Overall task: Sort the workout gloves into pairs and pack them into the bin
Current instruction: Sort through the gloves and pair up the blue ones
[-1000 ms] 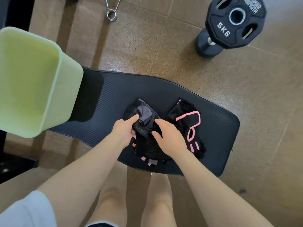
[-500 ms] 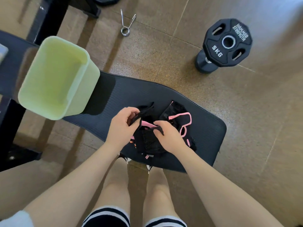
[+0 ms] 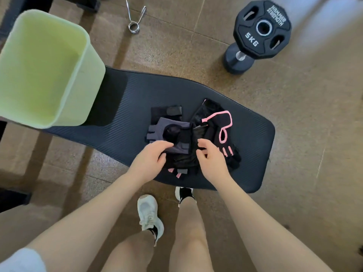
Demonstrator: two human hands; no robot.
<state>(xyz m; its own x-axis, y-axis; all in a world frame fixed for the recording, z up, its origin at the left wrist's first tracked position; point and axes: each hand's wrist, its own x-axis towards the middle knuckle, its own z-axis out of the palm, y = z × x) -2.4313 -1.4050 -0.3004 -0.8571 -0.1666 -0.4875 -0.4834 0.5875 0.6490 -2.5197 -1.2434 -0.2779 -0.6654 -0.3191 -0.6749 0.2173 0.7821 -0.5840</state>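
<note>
Upper right | weight plate [image 3: 262, 28] | "HAMMER STRENGTH", "5KG"

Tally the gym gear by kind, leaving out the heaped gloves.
Green bin: 1
Black mat: 1
5 kg weight: 1
Spring collar clip: 1
Total: 4

Weight plate [image 3: 262, 28], black, on the end of a dumbbell standing on the floor: raised lettering "HAMMER STRENGTH" in two lines along the upper right rim, white on black. Same plate, lower left face: "5KG" in white, reading at a slant. No other legible marking on any item in view.
</note>
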